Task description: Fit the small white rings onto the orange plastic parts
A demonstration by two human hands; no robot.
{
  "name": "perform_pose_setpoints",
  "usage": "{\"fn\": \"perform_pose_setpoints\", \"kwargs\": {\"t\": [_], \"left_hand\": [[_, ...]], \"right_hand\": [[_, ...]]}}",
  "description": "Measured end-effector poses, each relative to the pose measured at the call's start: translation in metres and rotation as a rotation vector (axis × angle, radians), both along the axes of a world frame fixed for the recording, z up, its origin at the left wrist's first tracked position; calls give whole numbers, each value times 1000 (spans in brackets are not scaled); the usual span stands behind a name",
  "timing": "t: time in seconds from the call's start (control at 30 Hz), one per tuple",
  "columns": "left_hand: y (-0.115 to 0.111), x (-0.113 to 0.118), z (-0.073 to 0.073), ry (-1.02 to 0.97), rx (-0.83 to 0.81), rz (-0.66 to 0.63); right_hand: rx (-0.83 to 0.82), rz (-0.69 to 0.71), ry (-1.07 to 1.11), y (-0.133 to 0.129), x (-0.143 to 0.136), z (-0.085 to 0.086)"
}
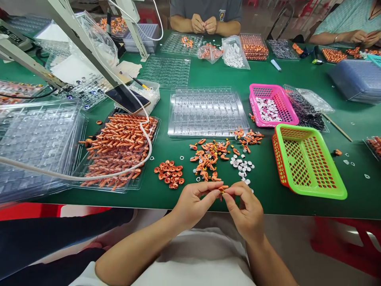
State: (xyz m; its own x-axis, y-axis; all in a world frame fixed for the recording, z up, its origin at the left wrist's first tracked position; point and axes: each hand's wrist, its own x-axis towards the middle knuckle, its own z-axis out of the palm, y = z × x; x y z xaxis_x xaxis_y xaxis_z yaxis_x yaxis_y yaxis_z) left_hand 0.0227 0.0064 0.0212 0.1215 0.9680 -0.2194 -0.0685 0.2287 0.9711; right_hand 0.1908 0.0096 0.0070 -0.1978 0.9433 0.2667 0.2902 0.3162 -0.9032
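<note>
1 sm. orange part point(222, 188): sits betw. fingertips, L hand point(190, 203) & R hand point(247, 211), each w/ thumb & fingers pinched narrow on it, nr. front edge of desk point(262, 174); orange cups point(170, 174) to L, white discs point(243, 166) beyond

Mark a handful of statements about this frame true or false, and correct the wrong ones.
1. The left hand and right hand meet at a small orange part. True.
2. The green basket is heaped with white pieces. False: it looks empty; there are white pieces in the pink basket.
3. The orange cups lie left of the loose white discs. True.
4. The pink basket is nearer the wearer than the green one. False: it is farther away.
5. The person across the table has both hands close together. True.
</note>
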Motion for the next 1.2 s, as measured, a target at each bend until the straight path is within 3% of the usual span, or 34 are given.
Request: {"fn": "perform_pose_setpoints", "kwargs": {"t": [0.17,0.47,0.77,1.2], "left_hand": [[0,2,-2,128,11,19],[-1,7,-6,350,153,93],[-4,-1,-4,303,234,-105],[-3,-1,-3,321,254,-103]], "right_hand": [[68,113,-69,3,3,6],[91,74,-81,-2,-2,5],[-65,-19,-58,2,2,7],[-185,80,-68,9,9,12]]}}
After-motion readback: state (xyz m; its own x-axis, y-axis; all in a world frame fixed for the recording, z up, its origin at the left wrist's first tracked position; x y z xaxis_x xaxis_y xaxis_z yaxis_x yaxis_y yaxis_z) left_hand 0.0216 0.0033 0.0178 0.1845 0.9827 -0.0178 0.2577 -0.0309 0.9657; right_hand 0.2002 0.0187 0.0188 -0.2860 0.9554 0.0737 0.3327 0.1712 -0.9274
